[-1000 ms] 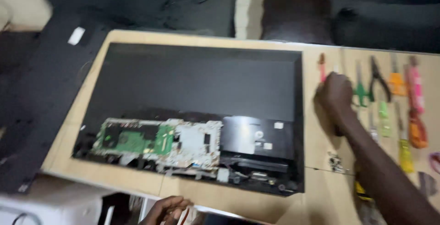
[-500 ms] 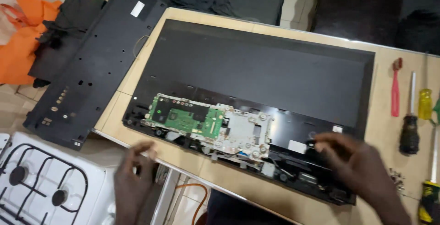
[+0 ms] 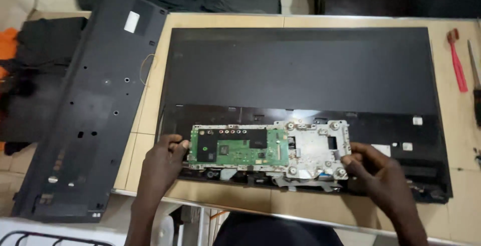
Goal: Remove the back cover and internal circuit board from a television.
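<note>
Head view: we're looking straight down on a panel [image 3: 300, 70] lying face down on a table [image 3: 225, 21], its lower back opened up.
Left hand: our left hand [image 3: 163, 163] now sits at the left edge of the board [image 3: 239, 146], fingers curled and pinching that edge; half a second ago it hung off the near side of the panel, touching nothing.
Right hand: our right hand [image 3: 373, 171] has come in from the panel's lower right corner and grips the right edge of the plate [image 3: 315, 148], fingers narrow.
Board: green, joined to the metal plate, low on the panel near its bottom edge.
What changed: both hands have closed in, and we judge the board is now being worked on.
Cover: the black cover [image 3: 85, 115] lies left of the panel.
Tools: a red screwdriver [image 3: 457, 60] rests right of the panel.
</note>
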